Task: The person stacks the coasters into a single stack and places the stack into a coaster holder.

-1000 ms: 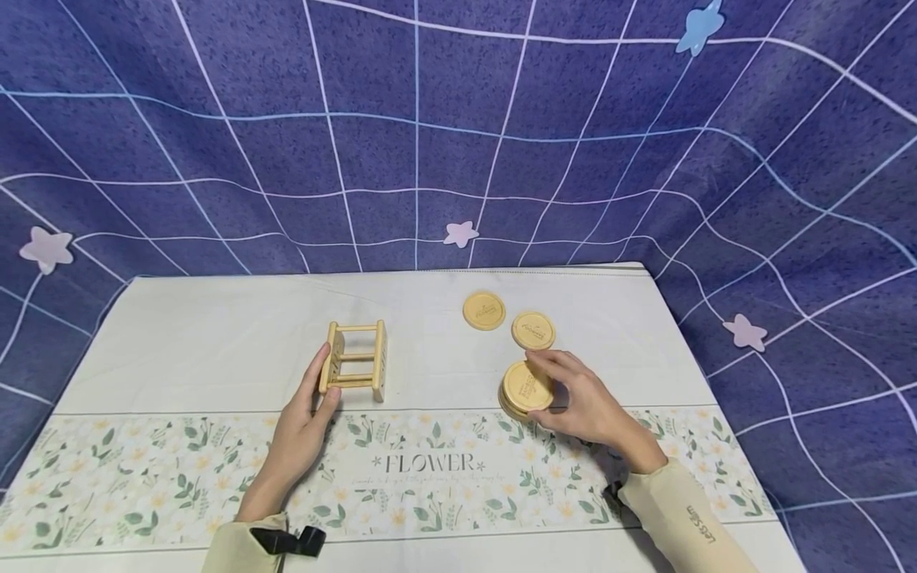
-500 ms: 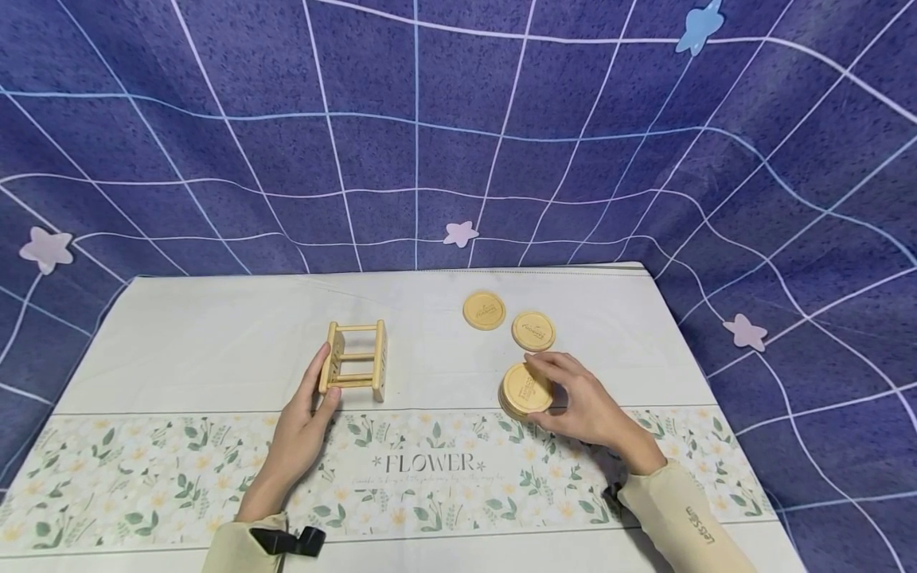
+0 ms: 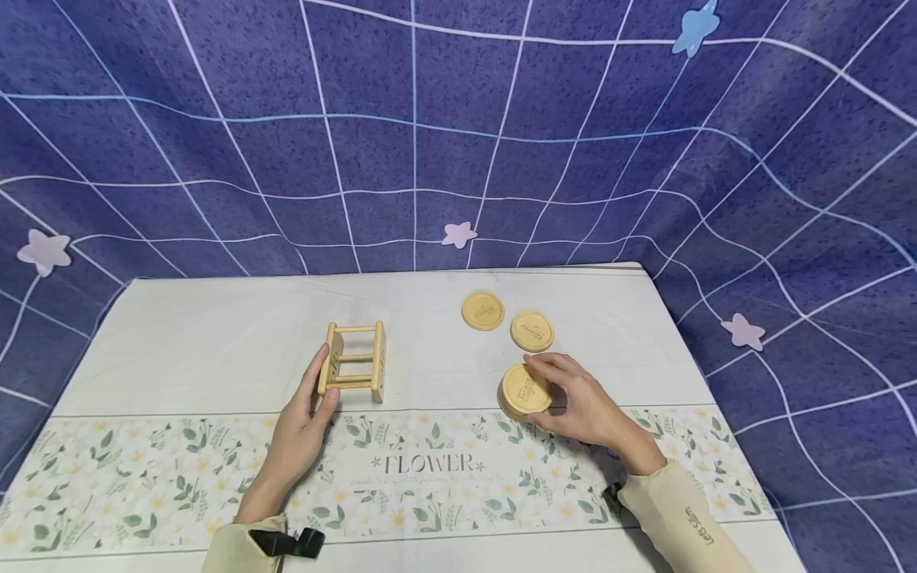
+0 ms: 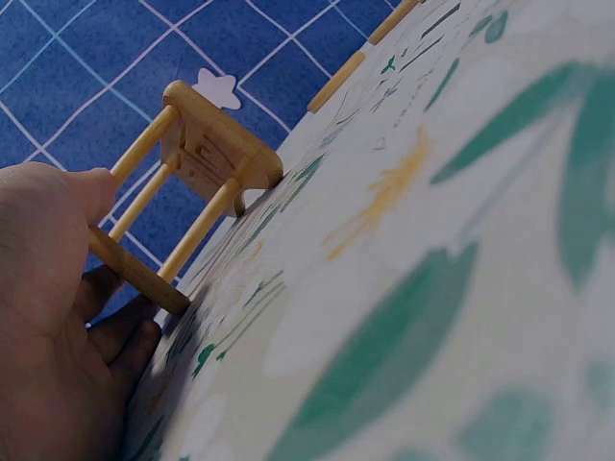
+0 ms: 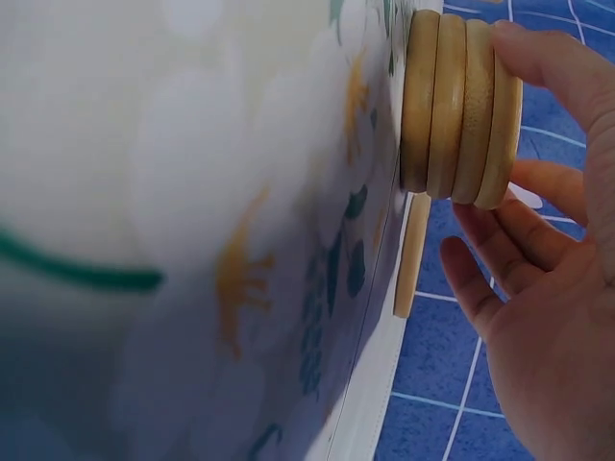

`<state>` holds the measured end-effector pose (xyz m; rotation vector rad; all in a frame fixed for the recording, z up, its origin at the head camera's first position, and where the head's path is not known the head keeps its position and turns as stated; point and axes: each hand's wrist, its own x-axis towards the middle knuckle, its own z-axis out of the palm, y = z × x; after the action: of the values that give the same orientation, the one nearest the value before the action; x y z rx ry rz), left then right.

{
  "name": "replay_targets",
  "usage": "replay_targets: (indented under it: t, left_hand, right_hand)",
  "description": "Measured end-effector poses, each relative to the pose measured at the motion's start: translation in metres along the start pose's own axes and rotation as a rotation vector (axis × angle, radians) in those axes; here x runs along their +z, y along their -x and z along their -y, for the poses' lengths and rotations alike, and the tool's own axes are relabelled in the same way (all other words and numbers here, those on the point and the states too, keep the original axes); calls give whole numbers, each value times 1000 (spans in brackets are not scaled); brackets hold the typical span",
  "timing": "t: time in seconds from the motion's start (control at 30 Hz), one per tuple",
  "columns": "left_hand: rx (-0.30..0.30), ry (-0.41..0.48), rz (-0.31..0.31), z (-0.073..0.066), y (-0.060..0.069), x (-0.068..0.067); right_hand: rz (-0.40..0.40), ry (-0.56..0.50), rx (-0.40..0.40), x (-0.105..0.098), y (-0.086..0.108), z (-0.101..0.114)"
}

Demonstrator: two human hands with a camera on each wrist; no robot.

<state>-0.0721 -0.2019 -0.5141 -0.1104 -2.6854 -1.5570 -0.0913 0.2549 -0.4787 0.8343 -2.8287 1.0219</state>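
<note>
My left hand [image 3: 297, 434] grips the left side panel of a small wooden coaster rack [image 3: 378, 362] with round bars. The rack stands on the table at left of centre, and no coaster is in it. To the right, a stack of several round wooden coasters [image 5: 447, 106] lies on the cloth. My right hand [image 3: 583, 406] pinches the top coaster [image 3: 526, 387] by its edge, thumb on the near side and fingers on the far side. In the right wrist view this coaster sits against the others, roughly lined up with them.
Two more coasters lie flat behind the stack, one nearer coaster [image 3: 532, 331] and one farther coaster [image 3: 483, 310]. A white tablecloth [image 3: 215, 334] with a floral band [image 3: 143, 485] covers the table. A blue gridded curtain [image 3: 372, 159] hangs along the back and right.
The top coaster has turned a little and settled more squarely on the stack, with my right hand moving slightly along. The left hand and the rack have stayed in place.
</note>
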Motion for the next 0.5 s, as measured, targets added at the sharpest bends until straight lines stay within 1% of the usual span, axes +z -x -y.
replay_targets:
  t: [0.2, 0.4, 0.5]
  left_hand:
    - [-6, -6, 1, 0, 0, 0]
    - [8, -3, -1, 1, 0, 0]
    - [10, -4, 1, 2, 0, 0]
  right_hand:
    - [-11, 9, -4, -1, 0, -2]
    - [-16, -8, 36, -4, 1, -2]
    - [-22, -12, 37, -5, 1, -2]
